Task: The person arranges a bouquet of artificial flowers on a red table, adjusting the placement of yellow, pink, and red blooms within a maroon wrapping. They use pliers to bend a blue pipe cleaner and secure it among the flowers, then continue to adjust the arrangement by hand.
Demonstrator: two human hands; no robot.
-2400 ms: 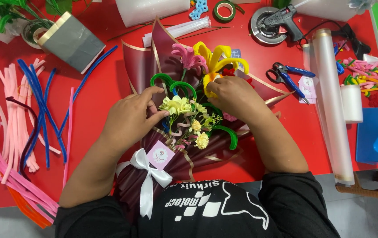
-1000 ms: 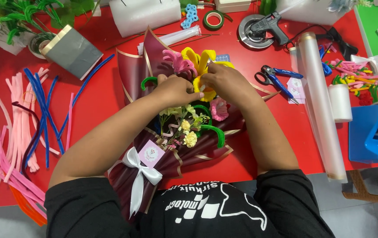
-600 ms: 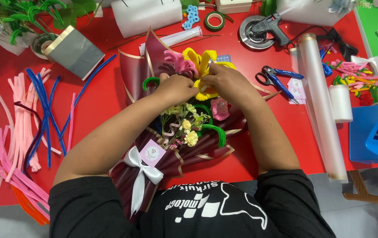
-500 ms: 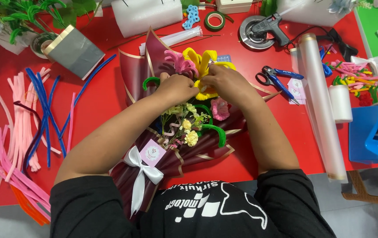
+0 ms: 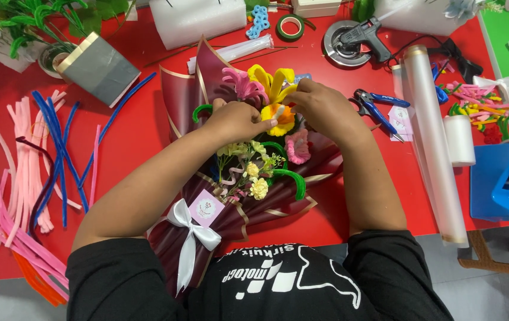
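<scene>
A bouquet in dark maroon wrapping (image 5: 192, 89) lies on the red table (image 5: 136, 137), tied low down with a white ribbon bow (image 5: 192, 232) and a small pink tag. Inside are pipe-cleaner flowers: a yellow flower (image 5: 275, 80), a pink one (image 5: 242, 86), small pale yellow blooms (image 5: 257, 187) and green curled stems (image 5: 290, 178). My left hand (image 5: 236, 122) and my right hand (image 5: 323, 107) meet at the yellow flower's orange-yellow base, with the fingers of both pinched on it.
Loose pink, blue and orange pipe cleaners (image 5: 35, 160) lie at left. A glue gun (image 5: 364, 35) on a round stand, blue-handled pliers (image 5: 379, 107), a clear film roll (image 5: 430, 137), a blue tape dispenser (image 5: 501, 181) and green tape (image 5: 290, 27) lie to the right and back.
Both hands moved up from the small pale blooms to the yellow flower and have stayed there, pinching it. The view shifted slightly.
</scene>
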